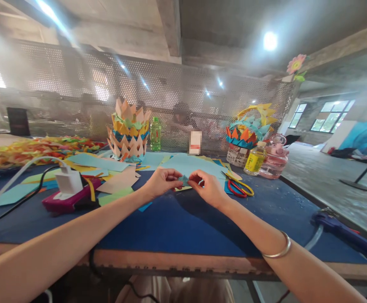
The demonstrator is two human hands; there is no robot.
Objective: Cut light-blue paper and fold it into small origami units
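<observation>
Between my two hands, above the blue tabletop, is a small folded light-blue paper piece (184, 180). My left hand (164, 182) pinches its left side with thumb and fingers. On the right side, the fingertips of my right hand (207, 188) close on the same piece. Light-blue paper sheets (192, 163) lie just behind the hands. Scissors with red and yellow handles (240, 188) rest to the right of my right hand. Beige and green paper sheets (116, 184) are spread left of my left hand.
Two folded-paper baskets (128, 141) (242, 139) stand at the back, with a green bottle (155, 134), a yellow-labelled bottle (255, 160) and a pink jug (273, 162). A magenta power strip (69, 202), cables and a colourful paper pile (41, 150) lie left; a blue glue gun (344, 231) right.
</observation>
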